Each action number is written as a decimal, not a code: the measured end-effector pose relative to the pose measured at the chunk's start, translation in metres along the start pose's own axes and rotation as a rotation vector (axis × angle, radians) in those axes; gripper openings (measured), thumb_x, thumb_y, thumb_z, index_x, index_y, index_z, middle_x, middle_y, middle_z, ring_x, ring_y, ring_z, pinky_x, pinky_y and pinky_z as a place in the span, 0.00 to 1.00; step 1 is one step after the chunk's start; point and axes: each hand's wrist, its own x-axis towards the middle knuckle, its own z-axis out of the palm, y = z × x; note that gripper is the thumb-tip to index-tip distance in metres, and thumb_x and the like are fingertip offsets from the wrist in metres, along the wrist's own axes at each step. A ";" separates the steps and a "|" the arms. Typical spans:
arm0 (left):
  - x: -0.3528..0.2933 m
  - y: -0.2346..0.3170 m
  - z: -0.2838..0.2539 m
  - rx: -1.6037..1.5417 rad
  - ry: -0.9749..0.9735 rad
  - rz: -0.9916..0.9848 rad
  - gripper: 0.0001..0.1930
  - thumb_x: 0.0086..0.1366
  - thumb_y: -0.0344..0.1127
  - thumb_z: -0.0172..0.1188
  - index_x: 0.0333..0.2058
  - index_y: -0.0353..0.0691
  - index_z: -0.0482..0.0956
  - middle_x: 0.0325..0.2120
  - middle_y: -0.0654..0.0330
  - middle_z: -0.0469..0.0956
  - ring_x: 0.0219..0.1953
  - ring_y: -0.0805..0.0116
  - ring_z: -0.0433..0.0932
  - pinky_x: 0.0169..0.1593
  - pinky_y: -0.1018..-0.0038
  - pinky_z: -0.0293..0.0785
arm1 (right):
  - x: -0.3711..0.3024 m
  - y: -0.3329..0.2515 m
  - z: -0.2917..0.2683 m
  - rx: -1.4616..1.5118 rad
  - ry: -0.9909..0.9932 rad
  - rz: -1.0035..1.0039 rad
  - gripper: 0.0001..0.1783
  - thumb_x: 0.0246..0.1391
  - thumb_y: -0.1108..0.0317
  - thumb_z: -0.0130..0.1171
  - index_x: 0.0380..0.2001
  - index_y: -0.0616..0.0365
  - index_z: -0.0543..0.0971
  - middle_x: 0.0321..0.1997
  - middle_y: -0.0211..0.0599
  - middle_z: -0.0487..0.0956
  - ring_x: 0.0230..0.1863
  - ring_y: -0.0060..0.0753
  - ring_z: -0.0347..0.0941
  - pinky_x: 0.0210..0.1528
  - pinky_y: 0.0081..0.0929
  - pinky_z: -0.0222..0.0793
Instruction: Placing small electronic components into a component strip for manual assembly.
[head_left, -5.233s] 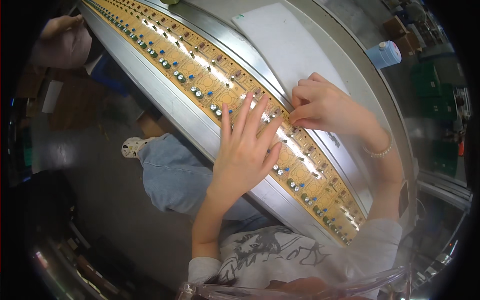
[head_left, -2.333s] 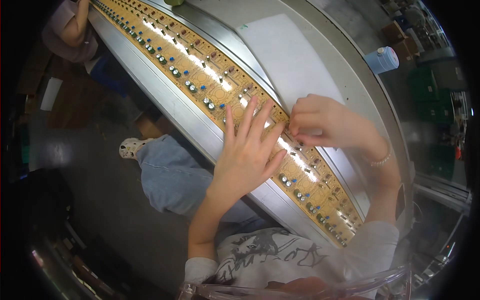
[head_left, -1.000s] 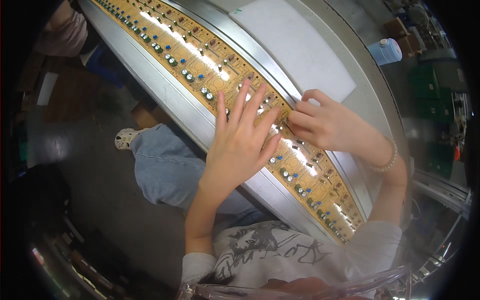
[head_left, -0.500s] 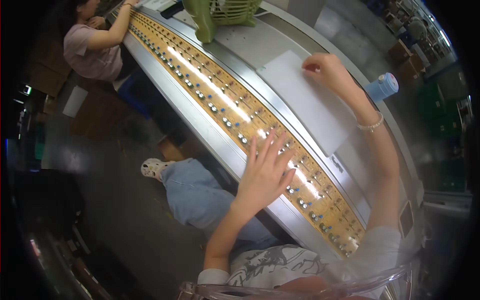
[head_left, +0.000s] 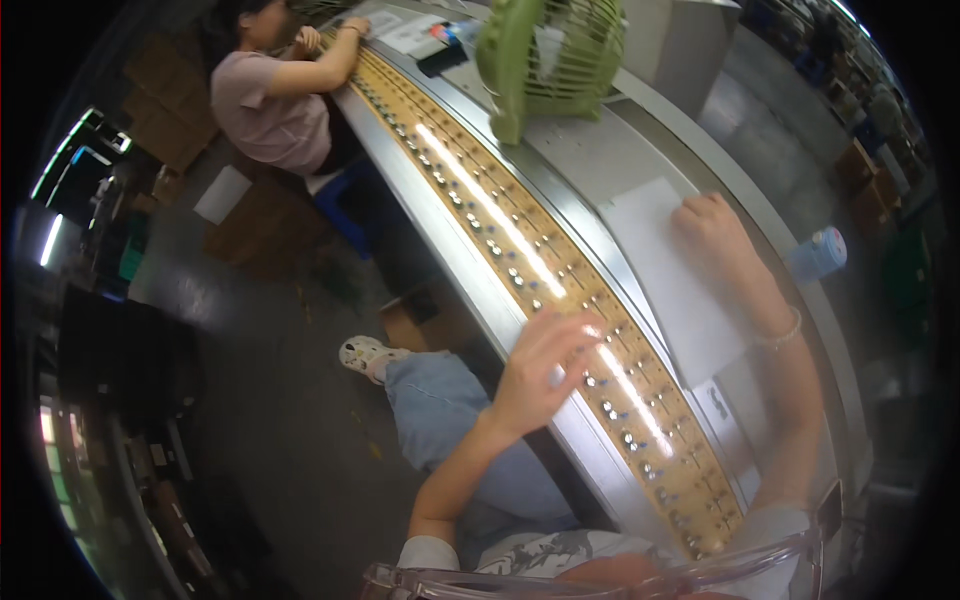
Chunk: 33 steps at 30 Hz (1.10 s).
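Note:
A long row of amber circuit boards (head_left: pixel 640 385) runs diagonally along a metal rail, set with small blue, silver and dark components. Above its near edge is my left hand (head_left: pixel 540 375), fingers bent and the thumb apart from them, slightly blurred. I make out nothing held in it. My right hand (head_left: pixel 712 235) is over a white sheet (head_left: pixel 690 310) on the bench beyond the boards. Its fingers are curled together, and what they hold, if anything, is hidden.
A green fan (head_left: pixel 550 60) stands on the far side of the bench. Beyond my right forearm is a light-blue bottle (head_left: pixel 818 255). A co-worker in a pink shirt (head_left: pixel 270 115) leans over the row's far left end. A dark object (head_left: pixel 440 62) lies near the fan.
The view has shifted, so the bench sits lower and further right. My left hand's spread fingers have bent and drawn together. My right hand stays over the white sheet, its fingers curled more tightly.

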 end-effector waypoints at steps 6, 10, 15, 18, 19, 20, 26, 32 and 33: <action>0.005 -0.006 -0.002 0.234 -0.027 0.011 0.17 0.57 0.29 0.58 0.47 0.40 0.75 0.54 0.58 0.72 0.59 0.57 0.68 0.67 0.54 0.55 | -0.022 -0.057 -0.050 0.693 -0.087 -0.059 0.03 0.47 0.74 0.61 0.27 0.56 0.77 0.31 0.29 0.74 0.33 0.30 0.69 0.46 0.29 0.63; 0.008 -0.013 0.005 0.382 -0.046 0.024 0.19 0.57 0.31 0.58 0.49 0.40 0.74 0.57 0.55 0.69 0.63 0.53 0.63 0.68 0.50 0.49 | -0.069 -0.085 -0.063 0.756 -0.251 -0.021 0.03 0.47 0.72 0.63 0.27 0.55 0.78 0.31 0.27 0.72 0.34 0.28 0.67 0.49 0.29 0.60; 0.008 -0.013 0.009 0.438 -0.063 0.016 0.19 0.58 0.32 0.58 0.49 0.40 0.74 0.58 0.54 0.67 0.64 0.51 0.61 0.69 0.48 0.47 | -0.095 -0.095 -0.065 0.715 -0.302 0.067 0.02 0.48 0.71 0.64 0.26 0.55 0.80 0.31 0.26 0.71 0.35 0.27 0.65 0.51 0.27 0.57; 0.007 -0.013 0.013 0.474 -0.046 0.023 0.19 0.58 0.32 0.58 0.50 0.40 0.74 0.58 0.54 0.67 0.64 0.51 0.61 0.69 0.48 0.47 | -0.099 -0.094 -0.061 0.696 -0.283 0.094 0.03 0.48 0.71 0.64 0.26 0.56 0.80 0.31 0.26 0.70 0.34 0.27 0.64 0.52 0.26 0.56; 0.005 -0.013 0.013 0.477 -0.047 0.021 0.19 0.58 0.32 0.58 0.50 0.40 0.74 0.58 0.54 0.67 0.64 0.51 0.61 0.69 0.48 0.47 | -0.100 -0.094 -0.060 0.699 -0.282 0.092 0.03 0.48 0.71 0.64 0.26 0.56 0.80 0.31 0.26 0.70 0.34 0.27 0.64 0.52 0.26 0.56; 0.005 -0.013 0.013 0.479 -0.044 0.022 0.19 0.58 0.32 0.58 0.50 0.40 0.74 0.58 0.53 0.67 0.64 0.50 0.60 0.69 0.48 0.47 | -0.102 -0.093 -0.058 0.714 -0.289 0.097 0.03 0.50 0.70 0.63 0.26 0.55 0.80 0.31 0.26 0.70 0.36 0.27 0.64 0.52 0.27 0.56; 0.003 -0.016 0.015 0.485 -0.033 0.030 0.19 0.59 0.32 0.58 0.50 0.39 0.74 0.57 0.52 0.67 0.65 0.49 0.60 0.69 0.48 0.46 | -0.095 -0.099 -0.063 0.749 -0.268 0.181 0.03 0.52 0.69 0.62 0.27 0.55 0.81 0.31 0.26 0.70 0.37 0.27 0.64 0.50 0.27 0.56; 0.003 -0.018 0.017 0.489 -0.033 0.031 0.19 0.59 0.33 0.58 0.50 0.39 0.74 0.58 0.51 0.66 0.65 0.49 0.59 0.69 0.48 0.45 | -0.083 -0.101 -0.057 0.643 -0.246 0.211 0.03 0.49 0.69 0.64 0.25 0.56 0.81 0.29 0.25 0.72 0.35 0.24 0.65 0.49 0.25 0.57; 0.003 -0.019 0.018 0.489 -0.035 0.030 0.19 0.59 0.33 0.58 0.50 0.39 0.74 0.58 0.51 0.66 0.65 0.49 0.59 0.69 0.48 0.45 | -0.083 -0.102 -0.055 0.610 -0.254 0.199 0.04 0.49 0.69 0.65 0.25 0.56 0.82 0.29 0.25 0.72 0.35 0.24 0.65 0.48 0.25 0.58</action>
